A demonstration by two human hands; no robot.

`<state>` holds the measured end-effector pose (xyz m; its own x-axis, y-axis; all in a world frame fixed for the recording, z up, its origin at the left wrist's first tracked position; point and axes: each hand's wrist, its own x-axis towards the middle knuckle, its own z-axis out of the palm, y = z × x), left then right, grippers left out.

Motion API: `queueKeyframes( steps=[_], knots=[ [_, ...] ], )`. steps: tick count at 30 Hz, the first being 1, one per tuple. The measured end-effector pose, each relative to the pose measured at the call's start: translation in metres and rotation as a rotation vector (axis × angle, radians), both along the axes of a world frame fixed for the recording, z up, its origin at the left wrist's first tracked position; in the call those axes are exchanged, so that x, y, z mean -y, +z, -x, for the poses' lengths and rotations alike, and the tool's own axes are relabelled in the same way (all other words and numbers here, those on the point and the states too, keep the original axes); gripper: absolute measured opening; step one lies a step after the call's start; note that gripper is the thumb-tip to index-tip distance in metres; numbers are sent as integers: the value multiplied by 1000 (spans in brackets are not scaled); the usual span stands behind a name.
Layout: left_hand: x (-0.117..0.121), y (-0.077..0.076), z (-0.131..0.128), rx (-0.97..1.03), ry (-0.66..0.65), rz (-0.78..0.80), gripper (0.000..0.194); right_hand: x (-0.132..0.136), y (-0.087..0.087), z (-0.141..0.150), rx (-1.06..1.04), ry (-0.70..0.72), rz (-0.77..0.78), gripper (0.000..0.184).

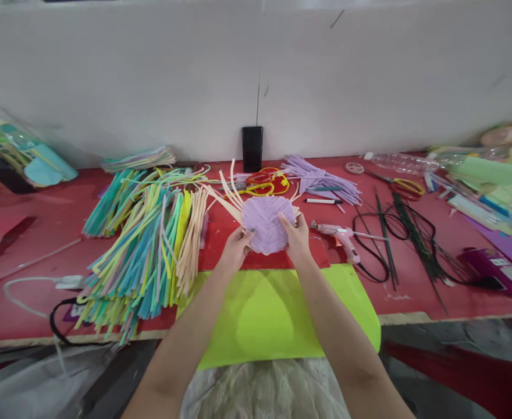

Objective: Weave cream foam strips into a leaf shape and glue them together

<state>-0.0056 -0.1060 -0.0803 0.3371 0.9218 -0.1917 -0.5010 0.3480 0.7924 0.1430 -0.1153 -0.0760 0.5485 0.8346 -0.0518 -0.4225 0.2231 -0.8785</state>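
Both hands hold up a rounded lilac piece point(267, 224) made of pipe cleaners laid side by side in a slanting pattern. My left hand point(237, 245) pinches its lower left edge, thumb on the front. Gripping the right edge is my right hand point(297, 234), thumb across the front and fingers behind. Pale peach strands point(230, 195) stick out from behind the piece at the upper left. Below it lie a red sheet point(221, 253) and a bright yellow-green sheet point(265, 314), partly under my forearms.
Multicoloured pipe cleaners point(138, 256) are heaped on the left. A lilac bundle point(321, 177), a pen point(323, 201), a pink glue gun point(343, 237) and scissors point(406, 187) lie to the right. Behind, a black phone point(252, 149) leans on the wall. Dark cables point(373, 267) curl at right.
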Motion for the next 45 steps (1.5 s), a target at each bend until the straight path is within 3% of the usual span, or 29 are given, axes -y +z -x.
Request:
queueKeyframes(
  steps=[4, 11, 45],
  knots=[
    [-4, 0, 3, 18, 44, -2, 34, 2, 3, 2, -83, 132, 23, 36],
    [-7, 3, 7, 49, 94, -1, 32, 4, 3, 5, -50, 270, 53, 36],
    [-8, 5, 7, 87, 111, 11, 28, 5, -2, 5, -23, 290, 5, 31]
  ],
)
